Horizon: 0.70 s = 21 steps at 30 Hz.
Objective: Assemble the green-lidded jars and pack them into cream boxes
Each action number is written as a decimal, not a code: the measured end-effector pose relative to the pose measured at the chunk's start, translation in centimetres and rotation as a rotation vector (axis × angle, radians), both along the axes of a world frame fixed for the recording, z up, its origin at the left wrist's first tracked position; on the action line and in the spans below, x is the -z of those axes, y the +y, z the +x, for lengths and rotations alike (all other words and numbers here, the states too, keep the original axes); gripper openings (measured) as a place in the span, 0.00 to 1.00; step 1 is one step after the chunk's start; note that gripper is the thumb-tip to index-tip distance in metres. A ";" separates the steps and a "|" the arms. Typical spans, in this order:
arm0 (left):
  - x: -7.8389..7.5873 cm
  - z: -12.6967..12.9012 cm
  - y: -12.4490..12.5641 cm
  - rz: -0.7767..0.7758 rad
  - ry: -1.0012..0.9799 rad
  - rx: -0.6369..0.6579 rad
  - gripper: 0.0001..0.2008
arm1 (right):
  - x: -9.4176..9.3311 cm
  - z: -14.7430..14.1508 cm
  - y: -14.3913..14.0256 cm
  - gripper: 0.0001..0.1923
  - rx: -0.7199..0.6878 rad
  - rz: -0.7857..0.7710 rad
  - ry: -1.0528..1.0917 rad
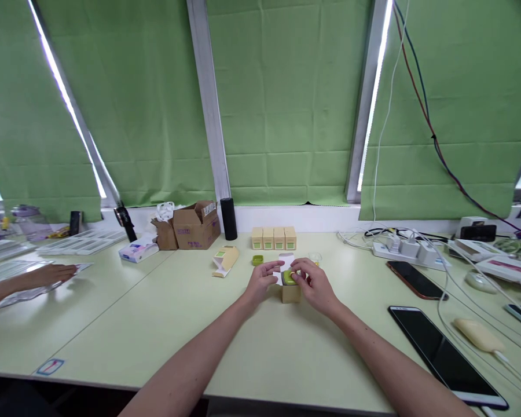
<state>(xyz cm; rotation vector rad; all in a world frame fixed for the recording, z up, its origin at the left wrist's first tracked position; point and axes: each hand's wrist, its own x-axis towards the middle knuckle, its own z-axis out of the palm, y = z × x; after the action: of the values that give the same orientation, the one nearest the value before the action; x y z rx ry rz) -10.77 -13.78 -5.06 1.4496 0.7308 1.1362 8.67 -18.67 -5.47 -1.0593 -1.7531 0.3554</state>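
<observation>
Hands first: my left hand (263, 280) and right hand (313, 282) are both out in the middle of the tabletop (165, 324), meeting over a small tan box (290, 293) that stands upright there. Both grips are closed down to a fingertip pinch around a little green jar (289, 277) sitting at the open top of that box, with a white flap or slip of paper (286, 262) poking up just behind it. Can't tell if the jar is partly inside the box or just resting on its rim, my fingers cover that bit.

Stuff around it: a loose green lid (257, 260) lies just left of my left hand, and a small clear cup (315, 258) sits just behind my right one. Further back there's a row of four boxes (273, 238) side by side near the window ledge. An opened carton (226, 260) lies on its side to the left, and beyond it a brown cardboard box (197, 225) and a black cylinder (228, 218).

Off to my right: two phones (443, 347) lying flat, plus a power strip (406, 250) with cables. Far left, somebody else's hand (47, 275) rests on some sheets.
</observation>
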 end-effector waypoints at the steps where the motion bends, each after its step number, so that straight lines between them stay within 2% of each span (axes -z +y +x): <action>1: 0.0 0.0 0.0 -0.001 0.004 0.002 0.27 | 0.1 0.0 0.1 0.08 -0.002 -0.005 0.016; 14: -0.4 0.0 -0.5 -0.042 -0.010 0.034 0.27 | 0.8 -0.1 1.1 0.10 -0.005 -0.125 0.177; 21: -0.4 0.1 -0.4 -0.054 -0.016 0.044 0.27 | 1.0 -0.1 1.2 0.09 -0.011 -0.115 0.222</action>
<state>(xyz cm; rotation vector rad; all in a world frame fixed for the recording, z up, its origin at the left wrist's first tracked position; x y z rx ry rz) -10.69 -14.20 -4.65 1.4036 0.7096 1.0857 8.53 -17.48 -6.44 -1.0495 -1.5557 0.5644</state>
